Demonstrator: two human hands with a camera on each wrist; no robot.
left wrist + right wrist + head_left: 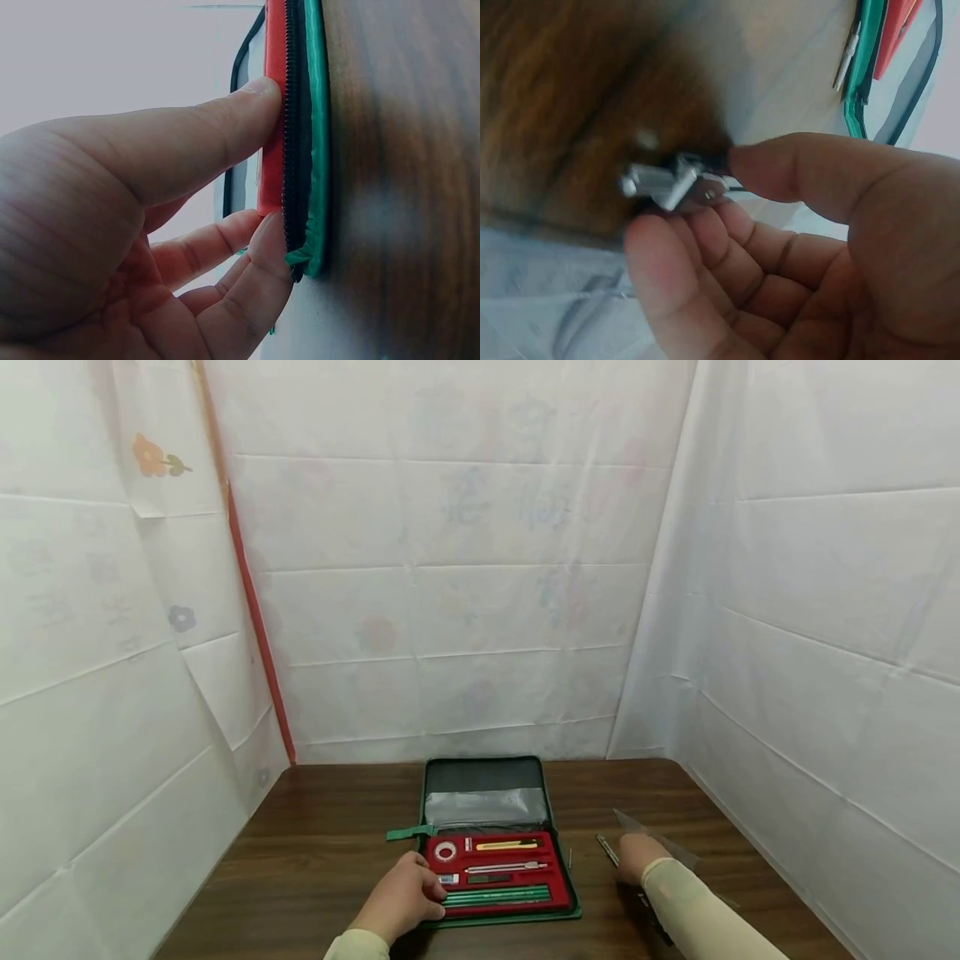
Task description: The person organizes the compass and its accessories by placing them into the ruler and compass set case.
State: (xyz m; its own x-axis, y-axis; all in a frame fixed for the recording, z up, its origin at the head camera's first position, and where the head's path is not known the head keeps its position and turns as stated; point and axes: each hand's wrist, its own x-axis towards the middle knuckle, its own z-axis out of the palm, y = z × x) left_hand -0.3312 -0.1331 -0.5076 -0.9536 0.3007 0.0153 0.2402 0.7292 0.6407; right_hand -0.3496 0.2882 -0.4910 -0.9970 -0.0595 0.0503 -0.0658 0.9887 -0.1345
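Observation:
A green zip case (577, 913) lies unfolded on the table, its red tray (558, 889) facing up. The tray carries green pencils (517, 894), a silver compass (506, 867), a yellow utility knife (508, 845), a white ring-shaped roll (445, 852) and an eraser (448, 879). At the tray's near left corner, my left hand (405, 893) pinches its edge, thumb on one side and fingers around the corner in the left wrist view. Right of the case, my right hand (639, 856) holds a small silver-and-dark metal piece (667, 184) between thumb and fingers; blur hides its exact kind.
A short metal rod (570, 858) lies beside the case's right edge. Near my right hand are a slim silver tool (606, 848) and a clear plastic sheet-like piece (628, 821). Something dark (660, 930) shows under the right forearm. White sheeting (450, 610) encloses the table (315, 852).

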